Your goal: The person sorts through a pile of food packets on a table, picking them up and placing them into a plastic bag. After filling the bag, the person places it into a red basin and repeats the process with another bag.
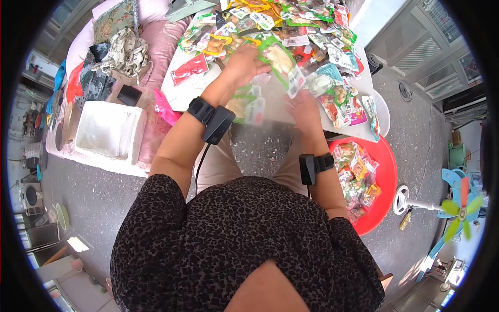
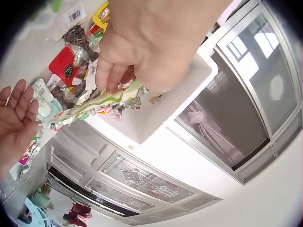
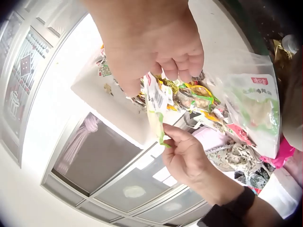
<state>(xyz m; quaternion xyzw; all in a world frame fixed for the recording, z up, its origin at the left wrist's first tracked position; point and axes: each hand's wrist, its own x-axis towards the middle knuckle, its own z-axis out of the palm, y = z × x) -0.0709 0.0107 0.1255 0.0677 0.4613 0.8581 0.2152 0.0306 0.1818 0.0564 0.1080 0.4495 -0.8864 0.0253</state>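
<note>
My left hand [image 1: 243,66] pinches a flat, green-edged snack pouch [image 1: 281,63] by its edge, above the table. In the right wrist view, the left thumb and fingers meet at the green end of this pouch [image 3: 156,113]. My right hand [image 1: 304,112] is at the pouch's white, barcoded end, its fingers loosely extended and the palm turned up in the left wrist view. A clear bag with green print [image 1: 248,106] lies at the near table edge, between the forearms. Beyond both hands spreads a heap of mixed snack pouches [image 1: 306,31].
A red basin [image 1: 382,195] holding small packets stands on the floor at right. A red packet [image 1: 190,69] lies on the white table [image 1: 174,96]. At left, a white foam box [image 1: 109,130] and clothing [image 1: 125,54] rest on a pink bed. A toy-coloured fan [image 1: 461,213] stands far right.
</note>
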